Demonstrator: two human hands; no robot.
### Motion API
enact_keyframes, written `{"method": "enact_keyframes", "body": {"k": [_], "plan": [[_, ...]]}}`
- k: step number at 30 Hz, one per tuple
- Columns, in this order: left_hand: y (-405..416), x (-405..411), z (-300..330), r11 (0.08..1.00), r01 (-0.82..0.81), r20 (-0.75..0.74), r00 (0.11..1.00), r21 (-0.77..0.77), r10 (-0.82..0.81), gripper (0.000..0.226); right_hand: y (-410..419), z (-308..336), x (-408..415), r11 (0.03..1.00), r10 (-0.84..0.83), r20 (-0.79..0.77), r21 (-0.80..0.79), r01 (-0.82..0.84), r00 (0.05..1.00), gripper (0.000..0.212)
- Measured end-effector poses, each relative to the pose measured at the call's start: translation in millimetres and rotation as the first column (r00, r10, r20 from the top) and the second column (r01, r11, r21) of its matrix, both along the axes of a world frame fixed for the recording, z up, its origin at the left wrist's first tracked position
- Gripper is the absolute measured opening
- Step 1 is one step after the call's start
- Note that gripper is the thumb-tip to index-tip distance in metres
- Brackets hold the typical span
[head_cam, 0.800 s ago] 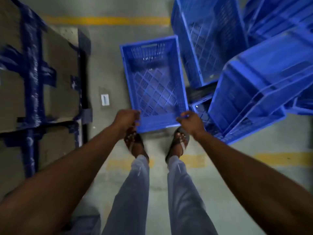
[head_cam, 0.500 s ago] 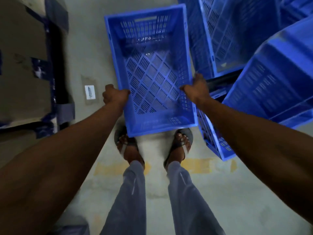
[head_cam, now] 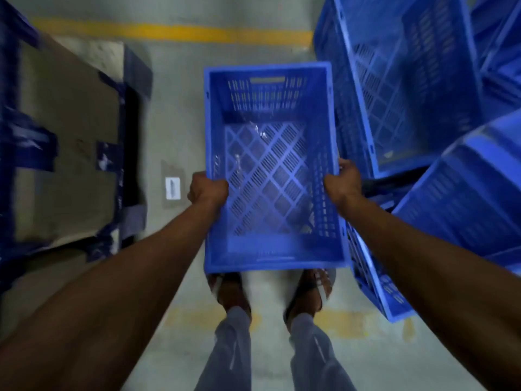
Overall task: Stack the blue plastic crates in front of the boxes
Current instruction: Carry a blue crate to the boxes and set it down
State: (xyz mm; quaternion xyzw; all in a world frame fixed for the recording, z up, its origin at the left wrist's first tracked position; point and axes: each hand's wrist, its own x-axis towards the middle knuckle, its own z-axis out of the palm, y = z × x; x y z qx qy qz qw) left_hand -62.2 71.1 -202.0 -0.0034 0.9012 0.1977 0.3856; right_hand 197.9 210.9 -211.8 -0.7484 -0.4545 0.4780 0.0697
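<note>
I hold an empty blue plastic crate (head_cam: 270, 170) with a lattice bottom, lifted off the floor above my feet. My left hand (head_cam: 208, 190) grips its left long rim and my right hand (head_cam: 342, 187) grips its right long rim. Cardboard boxes (head_cam: 64, 153) wrapped with blue tape stand on the left. More blue crates (head_cam: 400, 88) are piled untidily on the right, some tipped on their sides.
The floor is grey concrete with a yellow line (head_cam: 174, 32) at the far side and another under my feet. A small white label (head_cam: 172, 188) is stuck to the floor beside the boxes. A tipped crate (head_cam: 377, 286) lies close by my right foot.
My hands slid from the crate's near end to its long sides and lifted it off the floor toward me. It now hangs higher, hiding part of my feet.
</note>
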Motion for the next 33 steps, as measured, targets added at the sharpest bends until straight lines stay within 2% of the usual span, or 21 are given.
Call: {"method": "enact_keyframes", "body": {"k": [2, 5, 9, 11, 13, 14, 16, 19, 23, 26, 28, 30, 32, 33], "plan": [[18, -8, 54, 1.000, 0.016, -0.056, 0.998, 0.006, -0.016, 0.049, 7, 30, -9, 1.000, 0.000, -0.011, 0.006, 0.001, 1.000, 0.064], [40, -25, 141, 0.998, 0.038, -0.088, 0.996, 0.047, -0.034, 0.042, 23, 115, -24, 0.999, 0.033, 0.014, 0.032, -0.034, 0.999, 0.061], [76, -78, 250, 0.993, 0.055, 0.022, 0.998, 0.101, -0.058, 0.045, 56, 265, -54, 0.991, 0.052, 0.000, 0.123, -0.052, 0.999, 0.051], [93, -111, 282, 0.995, 0.048, 0.108, 0.992, 0.084, -0.057, 0.062, 78, 349, -72, 0.982, 0.038, -0.005, 0.185, -0.037, 0.999, 0.044], [116, -135, 316, 0.987, 0.052, 0.140, 0.987, 0.149, -0.073, 0.068, 102, 419, -87, 0.973, 0.043, 0.035, 0.226, -0.050, 0.998, 0.039], [132, -141, 347, 0.983, 0.068, 0.121, 0.989, 0.173, -0.090, 0.064, 116, 445, -94, 0.970, 0.032, 0.050, 0.238, -0.043, 0.998, 0.035], [171, -144, 453, 0.965, 0.106, 0.038, 0.992, 0.239, -0.119, 0.049, 147, 480, -110, 0.964, 0.001, 0.054, 0.266, -0.015, 0.999, 0.041], [225, -160, 539, 0.939, 0.156, 0.019, 0.985, 0.307, -0.170, 0.024, 215, 510, -133, 0.939, 0.108, 0.062, 0.322, -0.122, 0.992, 0.054], [295, -190, 587, 0.921, -0.032, 0.010, 0.999, 0.388, 0.030, 0.021, 320, 580, -187, 0.841, 0.357, 0.167, 0.370, -0.395, 0.919, 0.045], [340, -216, 593, 0.904, -0.173, 0.018, 0.983, 0.391, 0.180, 0.029, 372, 620, -221, 0.735, 0.491, 0.316, 0.350, -0.581, 0.812, 0.066], [373, -232, 596, 0.863, -0.264, 0.078, 0.964, 0.431, 0.255, 0.039, 405, 641, -243, 0.687, 0.504, 0.425, 0.330, -0.647, 0.752, 0.077], [403, -241, 613, 0.832, -0.312, 0.111, 0.949, 0.459, 0.294, 0.025, 439, 657, -267, 0.637, 0.504, 0.492, 0.343, -0.690, 0.710, 0.083], [430, -259, 623, 0.820, -0.331, 0.099, 0.941, 0.467, 0.324, 0.019, 476, 667, -294, 0.648, 0.523, 0.454, 0.337, -0.683, 0.721, 0.082], [443, -274, 623, 0.817, -0.333, 0.083, 0.939, 0.471, 0.335, 0.020, 496, 672, -309, 0.657, 0.541, 0.434, 0.316, -0.684, 0.720, 0.075]]}}
